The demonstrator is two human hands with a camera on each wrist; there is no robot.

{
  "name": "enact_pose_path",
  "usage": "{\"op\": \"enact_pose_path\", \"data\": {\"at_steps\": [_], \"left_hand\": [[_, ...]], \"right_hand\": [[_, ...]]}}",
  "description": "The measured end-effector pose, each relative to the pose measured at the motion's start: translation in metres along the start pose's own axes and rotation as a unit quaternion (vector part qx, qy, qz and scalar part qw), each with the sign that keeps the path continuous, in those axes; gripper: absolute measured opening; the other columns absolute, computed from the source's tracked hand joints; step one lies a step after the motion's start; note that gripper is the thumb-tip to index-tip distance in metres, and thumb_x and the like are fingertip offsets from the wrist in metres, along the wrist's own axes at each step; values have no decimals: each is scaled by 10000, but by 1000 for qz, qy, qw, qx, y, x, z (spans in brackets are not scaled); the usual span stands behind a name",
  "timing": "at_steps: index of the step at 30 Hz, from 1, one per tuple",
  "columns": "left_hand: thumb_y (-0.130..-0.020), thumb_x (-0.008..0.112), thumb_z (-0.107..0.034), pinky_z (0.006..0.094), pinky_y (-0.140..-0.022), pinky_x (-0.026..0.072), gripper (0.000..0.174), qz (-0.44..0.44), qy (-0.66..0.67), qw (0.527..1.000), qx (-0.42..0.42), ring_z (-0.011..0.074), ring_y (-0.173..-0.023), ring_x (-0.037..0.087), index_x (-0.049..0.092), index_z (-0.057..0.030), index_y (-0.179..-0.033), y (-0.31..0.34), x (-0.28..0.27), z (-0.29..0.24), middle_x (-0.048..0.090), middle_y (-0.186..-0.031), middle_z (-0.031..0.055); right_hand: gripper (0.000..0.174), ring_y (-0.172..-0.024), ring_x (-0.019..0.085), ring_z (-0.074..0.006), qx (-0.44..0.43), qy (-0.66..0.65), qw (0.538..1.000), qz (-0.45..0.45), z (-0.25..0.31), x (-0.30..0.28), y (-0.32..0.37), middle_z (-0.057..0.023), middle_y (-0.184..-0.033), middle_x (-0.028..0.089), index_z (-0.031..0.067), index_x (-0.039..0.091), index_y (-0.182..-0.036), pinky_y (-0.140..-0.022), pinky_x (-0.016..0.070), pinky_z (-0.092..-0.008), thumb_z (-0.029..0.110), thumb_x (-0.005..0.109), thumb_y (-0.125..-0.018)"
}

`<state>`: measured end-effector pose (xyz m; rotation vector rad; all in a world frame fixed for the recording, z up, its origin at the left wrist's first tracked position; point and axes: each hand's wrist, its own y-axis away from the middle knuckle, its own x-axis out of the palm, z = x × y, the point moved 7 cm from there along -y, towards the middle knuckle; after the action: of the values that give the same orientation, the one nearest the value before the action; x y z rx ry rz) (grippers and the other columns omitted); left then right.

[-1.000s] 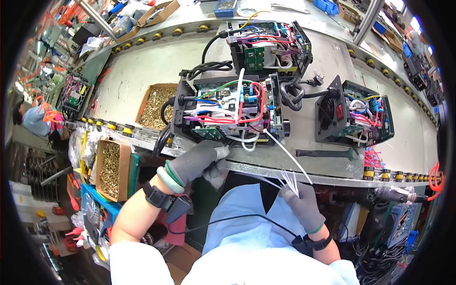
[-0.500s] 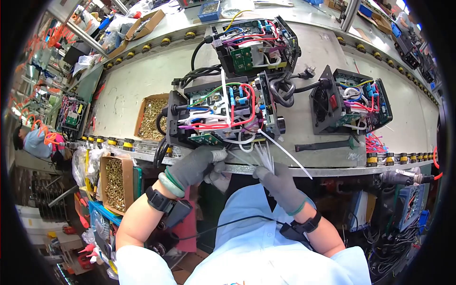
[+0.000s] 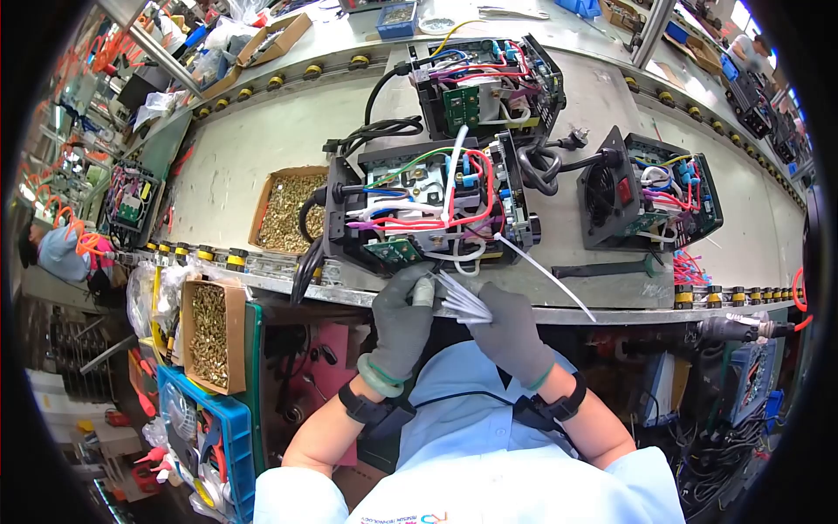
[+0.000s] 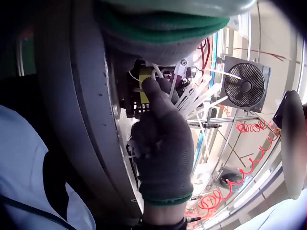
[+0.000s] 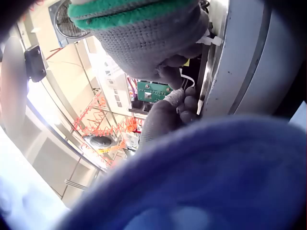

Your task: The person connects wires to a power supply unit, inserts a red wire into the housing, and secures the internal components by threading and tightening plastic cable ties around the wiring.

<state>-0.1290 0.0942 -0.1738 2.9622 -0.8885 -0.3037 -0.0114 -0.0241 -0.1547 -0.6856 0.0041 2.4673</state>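
Note:
My right hand (image 3: 509, 332), in a grey glove, grips a bundle of white cable ties (image 3: 464, 301) whose ends fan leftward. Close on its left is my gloved left hand (image 3: 403, 319), with light tape on one finger; in the right wrist view that hand (image 5: 160, 120) pinches thin strands beside a green circuit board (image 5: 153, 92). Both hands are at the bench's front edge, just below an open black device (image 3: 419, 205) with red and white wires. One long cable tie (image 3: 548, 278) sticks out from the device's front right.
Two more open devices stand behind (image 3: 489, 87) and to the right (image 3: 650, 192). A carton of brass parts (image 3: 292, 210) is left of the near device, another (image 3: 214, 336) below the bench edge. A dark-handled tool (image 3: 602, 269) lies at the right front.
My right hand has come up and left from over my lap, bringing the cable ties beside my left hand. My left hand has shifted right, its forearm now steeper.

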Motion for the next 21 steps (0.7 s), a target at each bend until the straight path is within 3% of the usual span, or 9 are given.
{"op": "enact_pose_path", "data": {"at_steps": [3,5,6,8,11,13,15,16,21], "left_hand": [[-936,591,1,263,-747,529,236,35,27,999,14,91,-841,628,673,13,-1157,-5,-4,3,692,-1040,94],[-915,623,-9,267,-757,545,262,52,-140,976,158,100,-882,645,656,20,-1174,-9,-6,-2,697,-1044,96],[-915,623,-9,267,-757,545,262,54,-139,976,159,100,-882,645,656,20,-1174,-11,-7,-1,697,-1044,96],[-894,648,-68,337,-715,537,221,40,-119,966,226,251,-817,712,700,-26,-1104,-11,-9,-9,720,-908,167],[-888,650,-76,347,-694,539,188,73,-152,970,173,269,-799,715,712,-28,-1058,-17,-10,4,719,-873,164],[-888,645,-68,353,-668,538,171,72,-107,983,134,273,-756,711,717,-28,-1038,-19,-7,-8,715,-840,156],[-894,641,-65,358,-651,537,170,48,-160,965,202,270,-724,707,716,-28,-1041,-18,-7,-22,716,-825,151],[-899,637,-64,355,-646,536,166,42,-153,964,213,265,-723,705,716,-29,-1041,-18,-7,-24,716,-823,149],[-908,619,3,293,-700,539,157,79,-149,968,187,171,-773,691,699,22,-1042,-20,-7,-25,716,-878,128]], "right_hand": [[176,-743,633,-423,27,-14,1000,1,-9,5,-4,-214,-786,633,27,643,-933,-620,500,-443,47,650,-759],[242,-766,650,-399,-24,44,999,-10,-6,6,-3,-204,-822,646,47,674,-972,-631,511,-437,23,648,-732],[242,-766,650,-399,-23,45,999,-11,0,6,-3,-204,-822,646,47,674,-972,-631,511,-437,23,648,-732],[300,-773,661,-374,-107,98,987,-67,30,-2,-6,-174,-839,662,76,701,-1007,-643,515,-440,12,648,-719],[345,-764,656,-362,-150,48,982,-101,34,1,-17,-148,-847,677,104,716,-1047,-648,517,-424,17,653,-719],[343,-770,687,-297,-136,16,989,-60,28,8,-24,-138,-866,696,80,700,-1116,-668,528,-378,41,668,-776],[324,-788,690,-194,52,-153,987,-11,11,17,-34,-129,-877,704,37,676,-1164,-695,529,-340,102,689,-846],[357,-819,667,-132,70,-165,984,16,10,16,-37,-117,-891,704,-1,645,-1201,-734,532,-315,160,696,-887],[409,-849,668,-134,81,-203,973,70,2,22,-42,-107,-935,709,2,613,-1246,-778,537,-303,162,692,-878]]}}
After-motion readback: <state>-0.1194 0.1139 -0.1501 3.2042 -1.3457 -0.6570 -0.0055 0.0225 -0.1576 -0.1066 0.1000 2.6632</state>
